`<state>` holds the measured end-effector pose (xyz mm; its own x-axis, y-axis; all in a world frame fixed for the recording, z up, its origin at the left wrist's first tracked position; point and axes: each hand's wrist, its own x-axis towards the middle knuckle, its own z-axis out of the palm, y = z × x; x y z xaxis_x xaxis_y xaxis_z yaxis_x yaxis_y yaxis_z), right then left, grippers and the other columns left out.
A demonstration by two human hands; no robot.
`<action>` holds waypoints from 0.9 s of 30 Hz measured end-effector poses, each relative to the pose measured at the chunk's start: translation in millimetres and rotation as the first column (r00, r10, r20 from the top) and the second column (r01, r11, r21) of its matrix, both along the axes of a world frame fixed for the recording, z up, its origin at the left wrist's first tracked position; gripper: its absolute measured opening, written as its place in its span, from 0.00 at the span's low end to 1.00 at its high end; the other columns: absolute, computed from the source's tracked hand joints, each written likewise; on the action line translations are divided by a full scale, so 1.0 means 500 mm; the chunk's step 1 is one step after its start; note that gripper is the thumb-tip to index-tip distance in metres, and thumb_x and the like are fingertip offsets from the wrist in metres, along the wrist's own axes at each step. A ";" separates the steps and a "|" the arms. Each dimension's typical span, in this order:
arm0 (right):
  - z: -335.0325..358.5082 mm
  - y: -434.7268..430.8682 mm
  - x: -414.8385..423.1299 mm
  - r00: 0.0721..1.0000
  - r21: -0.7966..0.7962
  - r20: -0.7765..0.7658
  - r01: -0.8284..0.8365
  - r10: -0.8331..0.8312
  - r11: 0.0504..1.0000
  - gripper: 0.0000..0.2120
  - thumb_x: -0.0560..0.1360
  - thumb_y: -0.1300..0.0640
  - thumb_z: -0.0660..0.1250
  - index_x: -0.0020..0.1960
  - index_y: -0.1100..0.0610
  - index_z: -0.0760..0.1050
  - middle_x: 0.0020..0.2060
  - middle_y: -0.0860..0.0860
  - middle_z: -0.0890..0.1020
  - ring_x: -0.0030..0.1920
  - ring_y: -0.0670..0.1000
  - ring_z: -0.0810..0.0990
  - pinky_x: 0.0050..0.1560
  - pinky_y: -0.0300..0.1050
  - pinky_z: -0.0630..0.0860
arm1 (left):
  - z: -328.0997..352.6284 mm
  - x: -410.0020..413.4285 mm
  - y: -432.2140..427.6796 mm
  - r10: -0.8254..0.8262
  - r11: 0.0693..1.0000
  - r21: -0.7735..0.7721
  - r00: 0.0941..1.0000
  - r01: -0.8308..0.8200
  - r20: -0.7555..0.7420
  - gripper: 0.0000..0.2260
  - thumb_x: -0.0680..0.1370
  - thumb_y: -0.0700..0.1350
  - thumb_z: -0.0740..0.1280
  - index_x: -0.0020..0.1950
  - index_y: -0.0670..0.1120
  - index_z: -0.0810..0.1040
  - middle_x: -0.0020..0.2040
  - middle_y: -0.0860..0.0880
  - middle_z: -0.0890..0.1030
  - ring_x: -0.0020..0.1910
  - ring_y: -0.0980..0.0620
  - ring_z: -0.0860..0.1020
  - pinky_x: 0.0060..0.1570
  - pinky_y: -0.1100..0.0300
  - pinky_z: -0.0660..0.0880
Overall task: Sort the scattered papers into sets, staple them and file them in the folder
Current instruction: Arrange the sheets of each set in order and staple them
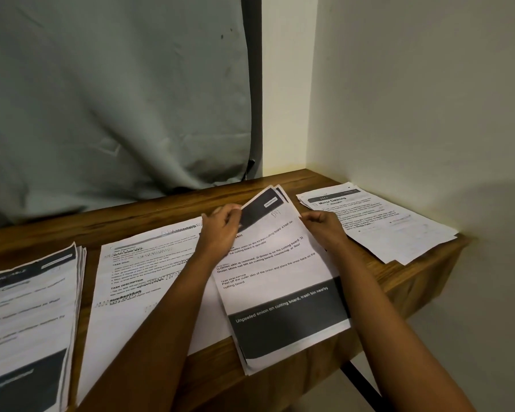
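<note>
head view: the left hand [220, 230] pinches the lifted top corner of the onion paper set [280, 281]; the right hand [324, 227] grips its right edge. the set lies on the wooden table [414, 281], overhanging the near edge, beside the mirror cleaning stack [378, 227].

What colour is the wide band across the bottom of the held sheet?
Dark grey band on the white sheet, with pale lettering; clearest in the head view.

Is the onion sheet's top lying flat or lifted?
Lifted: the left hand pinches the white printed onion sheet at its top-left corner, curling its dark header up.
</note>
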<state>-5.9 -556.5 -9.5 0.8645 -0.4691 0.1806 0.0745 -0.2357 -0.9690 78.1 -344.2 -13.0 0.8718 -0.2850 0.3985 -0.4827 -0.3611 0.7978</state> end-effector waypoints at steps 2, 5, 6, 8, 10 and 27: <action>-0.001 0.001 0.003 0.999 0.035 -0.019 0.031 -0.030 0.999 0.04 0.73 0.61 0.71 0.45 0.55 0.84 0.31 0.44 0.84 0.36 0.44 0.83 0.43 0.38 0.78 | 0.004 0.006 0.011 0.004 0.997 0.083 0.997 -0.011 0.081 0.11 0.82 0.53 0.58 0.58 0.53 0.77 0.58 0.53 0.78 0.56 0.55 0.71 0.68 0.37 0.62; -0.002 0.006 0.008 0.997 0.068 -0.018 0.082 -0.081 0.994 0.06 0.66 0.53 0.74 0.41 0.53 0.85 0.40 0.51 0.86 0.45 0.53 0.84 0.53 0.52 0.80 | 0.011 0.008 0.020 0.020 0.994 0.104 0.991 -0.034 0.134 0.08 0.80 0.50 0.62 0.57 0.52 0.77 0.58 0.52 0.79 0.53 0.57 0.70 0.70 0.37 0.59; 0.004 0.011 0.005 0.994 0.048 -0.016 0.104 -0.103 0.993 0.07 0.66 0.52 0.75 0.41 0.54 0.84 0.41 0.51 0.85 0.45 0.52 0.84 0.53 0.50 0.80 | 0.013 0.006 0.022 0.024 0.994 0.106 0.991 -0.038 0.133 0.07 0.80 0.50 0.63 0.55 0.52 0.78 0.56 0.52 0.80 0.52 0.57 0.71 0.70 0.37 0.59; 0.027 0.016 -0.004 0.989 -0.025 0.004 0.145 -0.145 0.989 0.05 0.70 0.56 0.74 0.38 0.58 0.82 0.36 0.50 0.83 0.38 0.48 0.81 0.43 0.40 0.76 | 0.014 0.003 0.025 0.023 0.994 0.104 0.993 -0.035 0.113 0.06 0.81 0.51 0.62 0.52 0.51 0.77 0.54 0.52 0.80 0.49 0.57 0.71 0.69 0.37 0.61; 0.056 0.015 -0.013 0.978 -0.060 0.063 0.202 -0.198 0.978 0.05 0.71 0.58 0.72 0.36 0.57 0.80 0.31 0.50 0.80 0.31 0.46 0.76 0.35 0.37 0.70 | 0.015 0.001 0.026 0.025 0.994 0.105 0.995 -0.036 0.098 0.07 0.81 0.53 0.61 0.52 0.51 0.76 0.55 0.50 0.80 0.52 0.53 0.73 0.66 0.37 0.66; 0.317 -0.082 -0.046 0.478 0.287 0.650 0.566 -0.591 0.773 0.06 0.76 0.57 0.66 0.41 0.55 0.74 0.35 0.45 0.78 0.34 0.38 0.75 0.42 0.36 0.74 | -0.004 0.005 0.032 0.068 0.983 0.175 0.995 -0.055 -0.069 0.07 0.80 0.49 0.63 0.56 0.51 0.77 0.56 0.48 0.81 0.57 0.45 0.77 0.60 0.42 0.74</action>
<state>-29.0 -597.6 148.9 0.0260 -0.8320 0.5542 0.5527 -0.4500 -0.7014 80.5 -328.0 -15.2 0.9151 -0.2891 0.2811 -0.3969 -0.5234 0.7540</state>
